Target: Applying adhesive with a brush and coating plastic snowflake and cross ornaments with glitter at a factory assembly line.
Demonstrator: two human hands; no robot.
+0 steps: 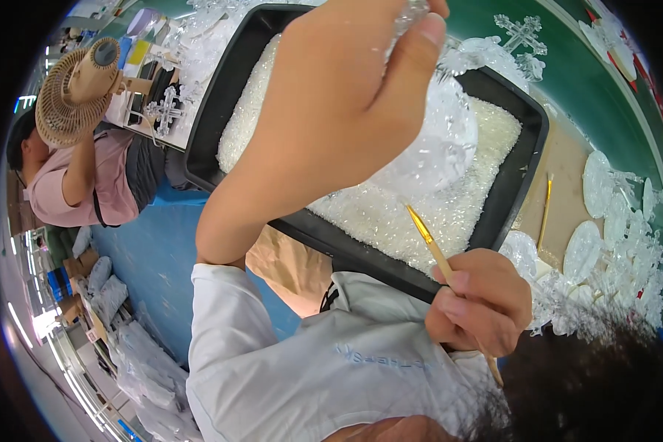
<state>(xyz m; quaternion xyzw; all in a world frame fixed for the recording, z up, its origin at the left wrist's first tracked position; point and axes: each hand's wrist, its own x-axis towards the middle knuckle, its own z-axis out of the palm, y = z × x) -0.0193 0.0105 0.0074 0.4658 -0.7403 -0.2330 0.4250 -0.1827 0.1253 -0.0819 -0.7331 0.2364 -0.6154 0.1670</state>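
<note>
My left hand reaches across a black tray, its fingers closed on a clear ornament. A rounded, transparent part of the ornament shows below the hand, over the tray; the hand hides the rest. White glittery granules fill much of the tray. Near the tray's front right edge, my right hand grips a thin paintbrush with a pale handle. Its yellow-gold tip points up and left above the granules, and I cannot tell whether it touches anything.
Clear ornaments crowd the right side, near a second brush. A clear cross lies beyond the tray on the green surface. At left stand a beige fan and a seated person in pink. Brown paper hangs below the tray.
</note>
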